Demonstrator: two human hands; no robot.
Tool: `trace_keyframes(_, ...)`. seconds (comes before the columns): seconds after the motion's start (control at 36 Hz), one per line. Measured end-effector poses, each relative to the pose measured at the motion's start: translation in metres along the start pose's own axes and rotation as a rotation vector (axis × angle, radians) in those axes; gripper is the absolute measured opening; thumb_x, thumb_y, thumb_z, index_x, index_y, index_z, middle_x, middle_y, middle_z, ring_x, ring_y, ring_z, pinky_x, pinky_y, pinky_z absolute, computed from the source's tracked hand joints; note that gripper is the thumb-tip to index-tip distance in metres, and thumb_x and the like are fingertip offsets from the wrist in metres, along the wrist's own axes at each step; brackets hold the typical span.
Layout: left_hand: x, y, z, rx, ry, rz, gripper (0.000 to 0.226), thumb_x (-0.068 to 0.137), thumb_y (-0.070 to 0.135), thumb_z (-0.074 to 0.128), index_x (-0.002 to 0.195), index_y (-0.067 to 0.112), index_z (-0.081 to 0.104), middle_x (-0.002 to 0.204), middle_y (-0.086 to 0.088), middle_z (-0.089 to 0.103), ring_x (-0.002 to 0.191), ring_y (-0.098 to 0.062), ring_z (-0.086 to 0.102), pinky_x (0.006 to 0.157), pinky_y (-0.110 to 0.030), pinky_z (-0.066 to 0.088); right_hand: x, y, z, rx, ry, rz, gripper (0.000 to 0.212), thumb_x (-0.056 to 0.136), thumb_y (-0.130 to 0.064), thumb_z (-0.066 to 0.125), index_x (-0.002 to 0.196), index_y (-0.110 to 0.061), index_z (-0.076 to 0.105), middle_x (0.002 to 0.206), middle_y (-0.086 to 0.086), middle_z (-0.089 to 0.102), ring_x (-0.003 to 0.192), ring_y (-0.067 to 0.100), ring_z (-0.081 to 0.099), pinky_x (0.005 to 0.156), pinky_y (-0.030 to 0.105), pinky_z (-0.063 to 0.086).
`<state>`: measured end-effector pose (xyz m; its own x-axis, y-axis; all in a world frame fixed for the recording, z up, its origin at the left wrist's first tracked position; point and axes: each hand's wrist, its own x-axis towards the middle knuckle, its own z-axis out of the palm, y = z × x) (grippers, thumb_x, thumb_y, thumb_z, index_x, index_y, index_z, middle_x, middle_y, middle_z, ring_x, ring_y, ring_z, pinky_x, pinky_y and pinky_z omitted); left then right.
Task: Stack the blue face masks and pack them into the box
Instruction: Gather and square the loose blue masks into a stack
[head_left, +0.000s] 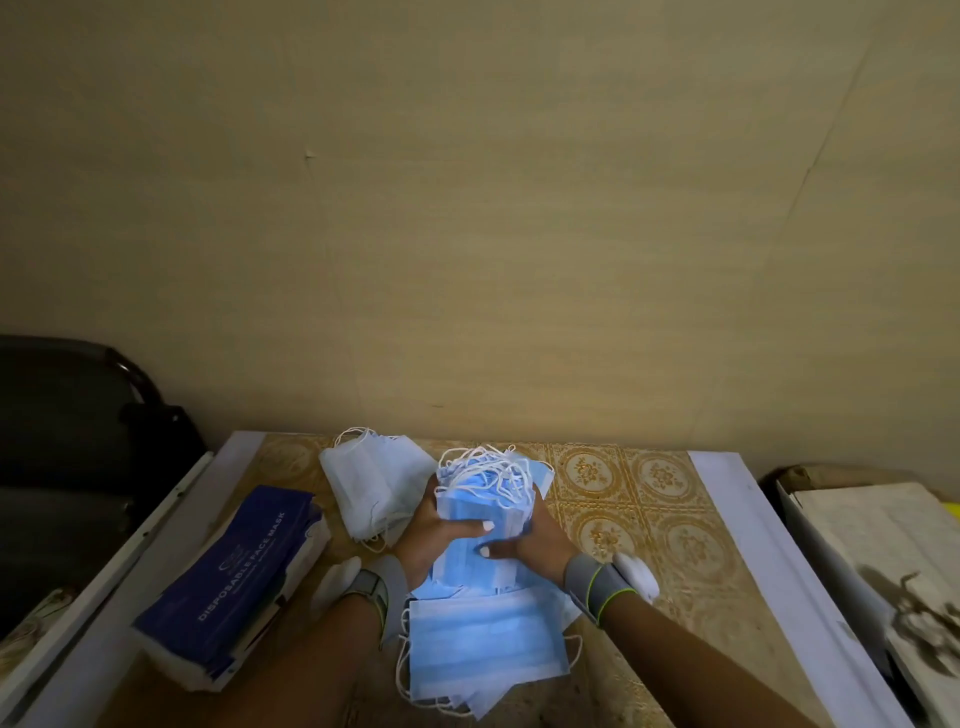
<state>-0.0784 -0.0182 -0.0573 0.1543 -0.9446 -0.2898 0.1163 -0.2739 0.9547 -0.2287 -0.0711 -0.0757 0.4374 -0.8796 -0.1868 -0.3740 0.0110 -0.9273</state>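
Note:
A thick bundle of blue face masks (485, 512) with tangled white ear loops on top is held upright over the table between both hands. My left hand (434, 535) grips its left side, thumb across the front. My right hand (530, 543) grips the right side, thumb also on the front. Below them a loose pile of blue masks (483, 649) lies flat near the table's front. The dark blue box (234, 582) marked "Disposable Face Mask" lies on its side at the left of the table.
A heap of white masks (371, 483) sits behind the left hand. The table (639, 499) has a patterned yellow cover and pale edges. A dark chair (78, 441) stands at the left, a cardboard box (872, 535) at the right. The wall is close behind.

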Motion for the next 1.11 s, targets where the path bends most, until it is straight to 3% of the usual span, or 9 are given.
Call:
trace_keyframes(0.11, -0.004, 0.003, 0.004, -0.025, 0.031, 0.013, 0.072, 0.069, 0.002, 0.078, 0.133, 0.007, 0.044, 0.129, -0.009, 0.058, 0.108, -0.023, 0.058, 0.077, -0.028, 0.053, 0.004, 0.000, 0.005, 0.047, 0.009, 0.000, 0.079, 0.065, 0.009, 0.076, 0.120, -0.026, 0.031, 0.121, 0.004, 0.054, 0.118, 0.021, 0.052, 0.087, 0.022, 0.048)
trace_keyframes(0.25, -0.003, 0.005, -0.001, -0.048, 0.074, 0.052, 0.082, 0.060, 0.014, 0.083, 0.132, 0.004, 0.047, 0.132, -0.013, 0.058, 0.119, -0.029, 0.057, 0.102, -0.045, 0.047, 0.006, -0.004, 0.008, 0.053, 0.078, 0.040, 0.092, 0.060, -0.019, 0.079, 0.139, -0.012, 0.032, 0.140, 0.006, 0.047, 0.132, 0.024, 0.043, 0.110, 0.042, 0.038)
trace_keyframes(0.36, 0.001, 0.003, -0.006, -0.031, 0.070, 0.057, 0.103, 0.045, 0.030, 0.086, 0.137, 0.007, 0.043, 0.138, -0.012, 0.053, 0.126, -0.030, 0.052, 0.107, -0.049, 0.043, 0.009, -0.003, 0.009, 0.035, 0.090, 0.059, 0.102, 0.054, -0.031, 0.079, 0.142, -0.011, 0.031, 0.144, 0.008, 0.044, 0.134, 0.026, 0.040, 0.110, 0.044, 0.037)
trace_keyframes(0.56, -0.001, -0.006, -0.002, 0.035, 0.073, -0.014, 0.058, 0.080, 0.004, 0.068, 0.134, 0.003, 0.046, 0.135, -0.015, 0.055, 0.123, -0.031, 0.053, 0.099, -0.038, 0.046, 0.006, 0.003, 0.008, -0.039, -0.041, 0.040, 0.088, 0.059, -0.019, 0.082, 0.136, -0.012, 0.040, 0.133, -0.001, 0.050, 0.125, 0.015, 0.045, 0.102, 0.026, 0.039)
trace_keyframes(0.67, 0.000, -0.005, -0.003, 0.044, 0.032, 0.037, 0.050, 0.080, 0.001, 0.068, 0.128, 0.002, 0.052, 0.124, -0.010, 0.061, 0.101, -0.020, 0.061, 0.077, -0.017, 0.056, 0.004, 0.003, 0.001, -0.003, 0.031, 0.082, 0.050, 0.073, -0.001, 0.074, 0.120, -0.003, 0.059, 0.116, 0.008, 0.061, 0.107, 0.016, 0.054, 0.082, 0.019, 0.041)
trace_keyframes(0.75, 0.005, -0.005, -0.006, 0.020, 0.016, 0.034, 0.051, 0.077, 0.000, 0.070, 0.125, 0.005, 0.054, 0.123, -0.011, 0.064, 0.101, -0.021, 0.064, 0.083, -0.029, 0.055, 0.003, -0.004, -0.003, 0.056, 0.074, 0.083, 0.037, 0.073, -0.001, 0.074, 0.109, -0.002, 0.066, 0.106, 0.009, 0.066, 0.095, 0.017, 0.058, 0.081, 0.026, 0.048)
trace_keyframes(0.86, 0.006, -0.004, -0.010, 0.013, -0.032, 0.054, 0.042, 0.081, 0.005, 0.069, 0.116, 0.023, 0.055, 0.109, 0.002, 0.067, 0.093, -0.008, 0.065, 0.068, -0.017, 0.056, 0.004, -0.014, -0.003, 0.138, 0.060, 0.075, 0.028, 0.072, -0.001, 0.075, 0.098, -0.007, 0.067, 0.093, 0.006, 0.066, 0.082, 0.018, 0.061, 0.064, 0.015, 0.050)
trace_keyframes(1.0, 0.005, -0.016, -0.015, 0.039, 0.002, 0.013, 0.050, 0.076, 0.029, 0.073, 0.120, 0.025, 0.050, 0.119, 0.000, 0.063, 0.102, -0.013, 0.063, 0.077, -0.025, 0.054, 0.007, -0.023, -0.003, 0.176, 0.126, 0.076, 0.025, 0.058, -0.017, 0.081, 0.081, -0.021, 0.070, 0.099, 0.009, 0.072, 0.094, 0.026, 0.067, 0.087, 0.039, 0.055)
trace_keyframes(1.11, 0.001, -0.026, -0.023, 0.241, -0.108, -0.140, 0.031, 0.086, 0.026, 0.065, 0.113, 0.024, 0.050, 0.109, 0.005, 0.062, 0.089, -0.001, 0.058, 0.067, -0.014, 0.048, 0.004, -0.026, -0.009, 0.206, 0.203, 0.081, 0.021, 0.063, -0.009, 0.078, 0.072, -0.024, 0.066, 0.089, 0.007, 0.070, 0.085, 0.026, 0.065, 0.080, 0.037, 0.054)
